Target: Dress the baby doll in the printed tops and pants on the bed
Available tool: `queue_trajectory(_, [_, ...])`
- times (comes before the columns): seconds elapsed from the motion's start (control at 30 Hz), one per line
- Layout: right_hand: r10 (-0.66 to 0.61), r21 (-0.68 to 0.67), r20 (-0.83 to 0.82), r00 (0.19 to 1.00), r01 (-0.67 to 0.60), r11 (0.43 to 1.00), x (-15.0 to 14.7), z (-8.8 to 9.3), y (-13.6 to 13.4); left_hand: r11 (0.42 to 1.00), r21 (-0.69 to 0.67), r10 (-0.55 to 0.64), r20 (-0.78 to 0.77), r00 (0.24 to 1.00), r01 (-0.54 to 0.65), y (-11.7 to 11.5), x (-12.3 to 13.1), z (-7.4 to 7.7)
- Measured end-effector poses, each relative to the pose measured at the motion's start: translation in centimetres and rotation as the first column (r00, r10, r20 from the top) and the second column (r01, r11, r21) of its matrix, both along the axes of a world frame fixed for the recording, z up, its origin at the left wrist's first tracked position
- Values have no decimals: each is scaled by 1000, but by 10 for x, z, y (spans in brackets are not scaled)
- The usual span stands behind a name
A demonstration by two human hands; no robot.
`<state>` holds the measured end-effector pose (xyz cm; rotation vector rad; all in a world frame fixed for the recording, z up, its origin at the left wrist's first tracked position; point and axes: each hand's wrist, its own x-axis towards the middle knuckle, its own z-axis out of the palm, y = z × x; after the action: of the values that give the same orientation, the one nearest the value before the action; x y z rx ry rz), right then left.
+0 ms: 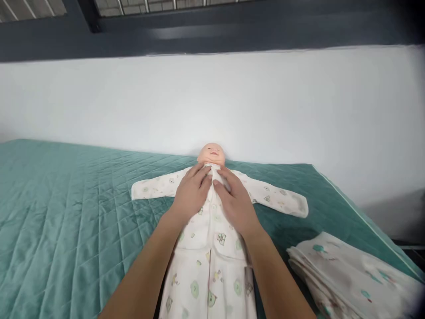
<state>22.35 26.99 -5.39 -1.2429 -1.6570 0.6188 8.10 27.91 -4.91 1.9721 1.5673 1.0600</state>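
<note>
A baby doll (211,153) lies on its back, dressed in a white baby outfit (195,241) with small green animal prints. Both long sleeves stretch out to the sides, and no doll hands show at the cuffs. My left hand (194,190) rests on the chest just below the collar, its fingers stretched out near the front seam. Across the seam, my right hand (235,199) lies on the other side of the chest, fingers extended and thumb apart. Both hands touch the cloth; what lies under the fingertips is hidden. The outfit's lower end runs out of view between my forearms.
A green quilted mattress cover (73,212) spreads under the doll. Folded white printed cloths (352,274) are stacked at the lower right. Behind the doll's head stands a white wall (212,102), with a dark window frame (212,33) and bars above it.
</note>
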Motion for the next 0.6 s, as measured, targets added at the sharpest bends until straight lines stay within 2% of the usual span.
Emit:
queue_trajectory(0.17, [17,-32,-32,999,-18,999,6,-2,-3,999,-44,15,-16,1000,-16,-5,-1,1])
queue_trajectory(0.5, [73,-95,82,994,-65,993,4,2,-4,997,-68,28,-9,1000,-29,-5,-1,2])
queue_trajectory(0.6, [26,-95,49,998,-22,995,3,3,-5,996,-82,26,-7,1000,-27,-6,-1,4])
